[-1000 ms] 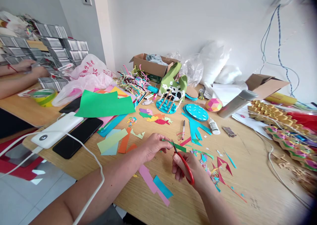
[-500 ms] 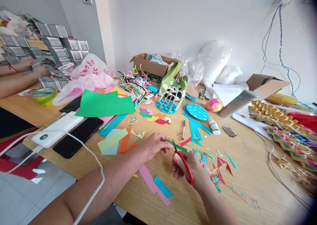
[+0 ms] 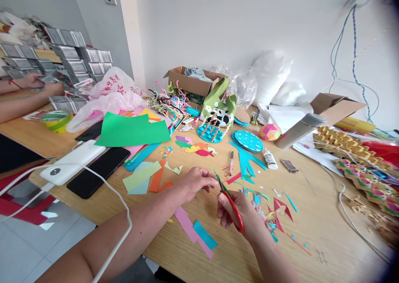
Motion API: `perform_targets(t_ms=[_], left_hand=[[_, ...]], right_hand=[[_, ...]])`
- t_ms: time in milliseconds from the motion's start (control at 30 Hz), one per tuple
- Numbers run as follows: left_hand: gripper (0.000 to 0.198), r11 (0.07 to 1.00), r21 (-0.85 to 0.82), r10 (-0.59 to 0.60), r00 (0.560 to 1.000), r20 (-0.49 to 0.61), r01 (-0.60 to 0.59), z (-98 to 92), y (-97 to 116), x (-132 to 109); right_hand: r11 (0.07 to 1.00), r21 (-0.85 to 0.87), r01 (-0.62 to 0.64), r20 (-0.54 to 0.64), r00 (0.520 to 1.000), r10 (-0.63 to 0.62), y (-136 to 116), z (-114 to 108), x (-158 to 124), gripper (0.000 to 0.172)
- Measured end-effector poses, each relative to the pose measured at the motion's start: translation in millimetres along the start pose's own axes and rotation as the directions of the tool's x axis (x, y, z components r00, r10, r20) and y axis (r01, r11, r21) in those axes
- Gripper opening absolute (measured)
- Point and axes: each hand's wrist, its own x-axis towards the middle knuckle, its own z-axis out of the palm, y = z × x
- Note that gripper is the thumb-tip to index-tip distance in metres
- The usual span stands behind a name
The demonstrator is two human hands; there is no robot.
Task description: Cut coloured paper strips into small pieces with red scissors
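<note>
My left hand (image 3: 198, 182) is closed in a pinch on a small strip of green paper (image 3: 215, 173), seen partly edge-on. In my right hand (image 3: 246, 212) are red-handled scissors (image 3: 236, 212), their blades at the green paper beside my left fingertips. The blades' exact gap is too small to make out. Beyond my hands lie several coloured paper fish (image 3: 204, 153) and a little heap of tiny paper bits (image 3: 166, 151). Scattered paper scraps (image 3: 256, 200) are right of the scissors. Pink paper strips (image 3: 188, 227) and a blue strip (image 3: 205, 235) lie below my left wrist.
Green sheets (image 3: 131, 130), a black phone (image 3: 99, 173) and a white power bank (image 3: 72, 162) with a looping cable are left. Blue discs (image 3: 248, 141), a glue bottle (image 3: 269, 158) and a grey flask (image 3: 299, 130) stand right. Another person's hands (image 3: 52, 89) work at far left.
The green paper has turned in my left fingers; its long end no longer sticks out right past the blades. The scissors have shifted slightly. The other person's hands moved a little.
</note>
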Motion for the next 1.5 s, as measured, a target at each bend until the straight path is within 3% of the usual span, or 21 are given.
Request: perform_targets(t_ms=[767, 1267, 1500], left_hand=[[0.016, 1.000, 0.013, 0.003, 1.000, 0.021, -0.004, -2.2, 0.8, 0.3], [0.014, 0.999, 0.046, 0.014, 0.998, 0.058, -0.016, -1.6, 4.5, -2.0], [0.013, 0.997, 0.067, 0.027, 0.997, 0.069, -0.031, -2.8, 3.3, -1.4]], right_hand=[[1.000, -0.018, -0.018, 0.003, 1.000, 0.019, -4.5, 0.3, -2.4, 0.047], [0.997, -0.038, 0.062, 0.086, 0.995, -0.059, -12.4, -0.4, -5.8, 0.052], [0.998, -0.047, 0.042, 0.065, 0.997, -0.039, -11.2, -0.2, -6.9, 0.054]])
